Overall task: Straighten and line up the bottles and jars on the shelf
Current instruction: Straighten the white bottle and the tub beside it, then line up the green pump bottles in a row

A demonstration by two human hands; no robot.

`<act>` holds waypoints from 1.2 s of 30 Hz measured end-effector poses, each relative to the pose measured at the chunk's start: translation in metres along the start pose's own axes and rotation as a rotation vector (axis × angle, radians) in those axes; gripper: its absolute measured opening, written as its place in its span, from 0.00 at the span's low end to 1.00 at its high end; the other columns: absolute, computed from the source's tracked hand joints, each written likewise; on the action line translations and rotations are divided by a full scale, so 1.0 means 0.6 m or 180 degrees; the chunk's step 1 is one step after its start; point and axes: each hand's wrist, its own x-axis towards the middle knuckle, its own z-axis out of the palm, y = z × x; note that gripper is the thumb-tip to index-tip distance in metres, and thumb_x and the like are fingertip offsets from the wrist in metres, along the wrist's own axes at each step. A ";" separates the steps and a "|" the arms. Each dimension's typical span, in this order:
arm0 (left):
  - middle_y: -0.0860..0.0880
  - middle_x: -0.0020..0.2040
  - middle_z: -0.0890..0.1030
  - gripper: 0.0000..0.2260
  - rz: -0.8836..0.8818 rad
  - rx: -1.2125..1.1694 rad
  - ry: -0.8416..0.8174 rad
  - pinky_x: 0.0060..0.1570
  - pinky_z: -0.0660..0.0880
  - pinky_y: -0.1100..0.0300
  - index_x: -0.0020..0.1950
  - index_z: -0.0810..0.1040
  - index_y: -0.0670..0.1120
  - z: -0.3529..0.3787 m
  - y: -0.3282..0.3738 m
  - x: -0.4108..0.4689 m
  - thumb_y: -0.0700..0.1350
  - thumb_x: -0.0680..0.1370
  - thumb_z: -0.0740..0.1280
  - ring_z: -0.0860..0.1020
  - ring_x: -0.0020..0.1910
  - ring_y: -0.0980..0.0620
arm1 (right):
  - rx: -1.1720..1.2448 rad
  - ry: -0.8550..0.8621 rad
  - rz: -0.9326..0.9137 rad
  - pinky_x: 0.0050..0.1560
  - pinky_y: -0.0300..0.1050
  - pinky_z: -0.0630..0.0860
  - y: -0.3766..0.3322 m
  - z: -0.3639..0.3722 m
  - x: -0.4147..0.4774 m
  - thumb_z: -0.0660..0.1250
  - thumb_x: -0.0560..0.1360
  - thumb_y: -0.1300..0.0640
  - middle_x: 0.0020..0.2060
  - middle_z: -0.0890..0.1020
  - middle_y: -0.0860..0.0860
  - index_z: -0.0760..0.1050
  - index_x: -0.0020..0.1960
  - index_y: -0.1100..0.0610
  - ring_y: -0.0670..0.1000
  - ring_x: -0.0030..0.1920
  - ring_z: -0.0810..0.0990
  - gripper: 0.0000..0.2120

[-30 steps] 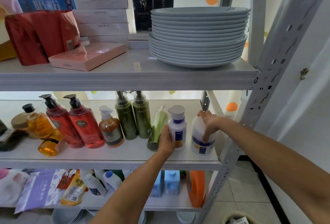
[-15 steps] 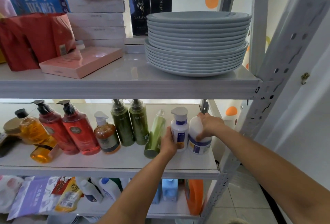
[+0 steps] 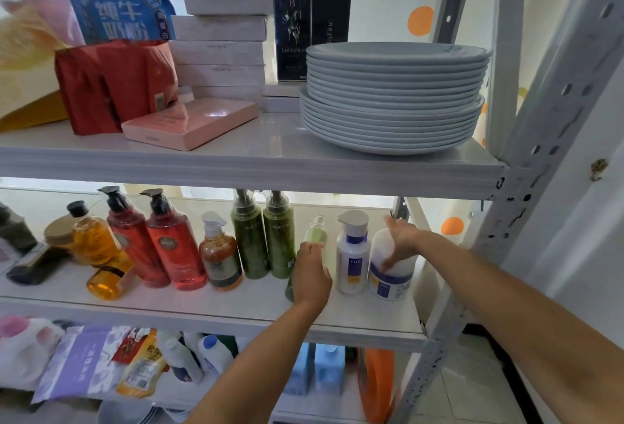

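On the middle shelf [image 3: 202, 308] stands a row of bottles: two red pump bottles [image 3: 175, 248], an amber pump bottle [image 3: 219, 258], two dark green pump bottles [image 3: 250, 244], a tilted light green bottle [image 3: 315, 234], a white pump bottle [image 3: 353, 254] and a squat white bottle [image 3: 391, 278]. My left hand [image 3: 310, 275] wraps the lower part of the light green bottle. My right hand [image 3: 400, 241] is spread open, with its fingertips against the squat white bottle. At the left, an orange bottle [image 3: 91, 241] stands and another [image 3: 108, 278] lies on its side beside a brown-lidded jar [image 3: 59, 231].
A stack of grey plates [image 3: 395, 102], boxes and red bags sit on the shelf above, close over the bottle tops. The perforated metal post [image 3: 472, 271] bounds the right end. The shelf below holds packets, white bottles, blue containers and an orange jug [image 3: 376, 386].
My left hand has left the white pump bottle and moved left onto the light green bottle. My right hand has let go of the squat white bottle and opened.
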 end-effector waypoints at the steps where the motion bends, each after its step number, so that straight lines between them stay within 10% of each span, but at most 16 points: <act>1: 0.46 0.63 0.71 0.18 -0.0139 0.0240 0.0040 0.57 0.76 0.58 0.65 0.69 0.45 -0.007 -0.007 0.001 0.44 0.76 0.67 0.74 0.59 0.48 | 0.0032 -0.0044 -0.0024 0.72 0.58 0.62 -0.005 -0.011 -0.002 0.77 0.60 0.39 0.77 0.53 0.56 0.39 0.77 0.52 0.60 0.75 0.56 0.61; 12: 0.41 0.63 0.73 0.27 -0.1674 0.0106 -0.1128 0.58 0.73 0.54 0.65 0.67 0.41 -0.015 -0.051 0.005 0.57 0.74 0.67 0.72 0.61 0.43 | 0.0344 -0.0084 -0.0580 0.67 0.57 0.67 -0.080 -0.093 -0.024 0.75 0.64 0.42 0.76 0.54 0.52 0.43 0.77 0.51 0.58 0.75 0.58 0.55; 19: 0.39 0.65 0.69 0.28 -0.2698 -0.3342 -0.1245 0.49 0.80 0.48 0.68 0.61 0.37 -0.043 -0.056 0.003 0.42 0.74 0.70 0.72 0.63 0.38 | 0.0553 0.0352 -0.0627 0.70 0.51 0.63 -0.107 -0.100 -0.038 0.63 0.72 0.36 0.73 0.64 0.52 0.57 0.74 0.54 0.56 0.72 0.64 0.38; 24: 0.40 0.57 0.76 0.23 -0.2409 -0.3465 -0.1501 0.42 0.82 0.53 0.64 0.67 0.36 -0.053 -0.069 -0.015 0.37 0.73 0.71 0.78 0.54 0.41 | 0.1064 0.0244 -0.0345 0.71 0.49 0.60 -0.126 -0.112 -0.049 0.56 0.76 0.37 0.74 0.62 0.53 0.58 0.74 0.56 0.56 0.73 0.62 0.34; 29: 0.43 0.60 0.73 0.28 -0.1970 -0.3019 -0.1532 0.58 0.77 0.45 0.64 0.65 0.44 -0.047 -0.092 -0.022 0.31 0.69 0.73 0.75 0.58 0.43 | 0.1330 0.0104 -0.0501 0.71 0.46 0.56 -0.146 -0.119 -0.047 0.54 0.80 0.44 0.74 0.62 0.52 0.61 0.73 0.56 0.54 0.74 0.61 0.26; 36: 0.47 0.58 0.70 0.32 -0.1636 -0.2735 -0.1233 0.56 0.76 0.53 0.62 0.63 0.49 -0.038 -0.089 -0.026 0.28 0.66 0.73 0.72 0.59 0.46 | 0.1338 0.0131 -0.0464 0.49 0.38 0.70 -0.161 -0.104 -0.005 0.61 0.79 0.48 0.60 0.75 0.56 0.71 0.65 0.63 0.50 0.49 0.75 0.22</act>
